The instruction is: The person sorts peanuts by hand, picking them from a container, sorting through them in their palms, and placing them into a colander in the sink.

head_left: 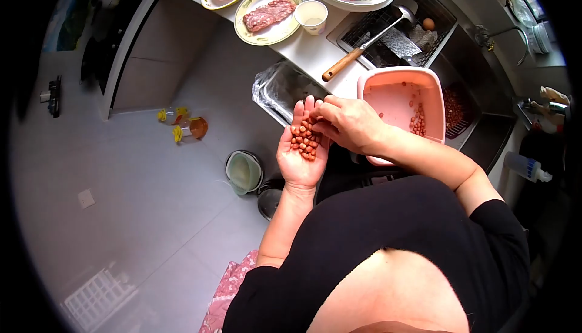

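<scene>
My left hand (301, 166) is palm up, slightly cupped, and carries a small heap of reddish-brown peanuts (305, 142). Over its fingers is my right hand (354, 124), its fingertips pinched together at the edge of the heap. Whatever those fingertips hold, if anything, is hidden. Just right of my hands stands a pink plastic basin (394, 99) on the counter by the sink. More peanuts (418, 121) lie wet along the right side of its floor, partly behind my right forearm.
A ladle (357, 54) with a wooden handle leans across the rack (388, 36), near an egg (428, 24). Plates of raw meat (268, 15) and a white cup (311, 18) stand on the counter (303, 48). Below hangs a plastic-lined bin (279, 87); oil bottles (190, 128) sit on the floor.
</scene>
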Tool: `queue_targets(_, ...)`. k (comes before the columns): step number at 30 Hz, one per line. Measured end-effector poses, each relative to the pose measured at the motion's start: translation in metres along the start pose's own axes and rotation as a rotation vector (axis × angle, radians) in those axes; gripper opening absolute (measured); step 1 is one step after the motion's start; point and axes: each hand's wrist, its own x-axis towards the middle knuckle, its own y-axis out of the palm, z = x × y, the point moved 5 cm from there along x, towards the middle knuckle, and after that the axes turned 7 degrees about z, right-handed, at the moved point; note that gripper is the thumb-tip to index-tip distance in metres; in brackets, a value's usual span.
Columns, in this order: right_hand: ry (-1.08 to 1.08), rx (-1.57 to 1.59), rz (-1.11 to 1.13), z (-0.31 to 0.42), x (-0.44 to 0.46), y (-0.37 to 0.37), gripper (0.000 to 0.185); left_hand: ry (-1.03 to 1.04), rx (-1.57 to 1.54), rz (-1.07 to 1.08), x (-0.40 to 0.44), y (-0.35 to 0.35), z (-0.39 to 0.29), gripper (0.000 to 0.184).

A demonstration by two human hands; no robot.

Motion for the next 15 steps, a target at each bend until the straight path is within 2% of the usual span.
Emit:
queue_targets(4, 0.073, -0.131, 0.024, -0.003, -0.006, -0.003, 0.016, -0.058, -0.064, -0.014, 0.011, -0.005, 0.011, 0.046)
queue_targets(7, 0.128, -0.076, 0.006, -0.010, -0.012, -0.011, 0.014, -0.102, -0.115, 0.014, 0.018, -0.006, 0.020, 0.045)
queue_targets(9, 0.197, 0.125, -0.062, -0.019, -0.017, -0.016, 0.013, -0.126, -0.104, 0.026, 0.022, -0.005, 0.025, 0.043)
queue_targets(10, 0.199, 0.123, -0.065, -0.019, -0.018, -0.021, 0.013, -0.131, -0.104, 0.027, 0.023, -0.007, 0.026, 0.043)
queue_targets(12, 0.463, 0.623, 0.025, -0.031, -0.027, -0.021, 0.013, -0.176, -0.232, 0.064, 0.025, -0.008, 0.030, 0.042)
queue_targets(13, 0.489, 1.050, -0.028, -0.038, -0.031, -0.012, 0.013, -0.173, -0.158, 0.063, 0.028, -0.007, 0.031, 0.042)
queue_targets(14, 0.480, 1.252, -0.044, -0.043, -0.036, -0.013, 0.014, -0.179, -0.160, 0.064, 0.029, -0.004, 0.033, 0.042)
queue_targets(15, 0.535, 1.297, -0.026, -0.049, -0.042, -0.017, 0.015, -0.176, -0.171, 0.037, 0.029, -0.003, 0.035, 0.042)
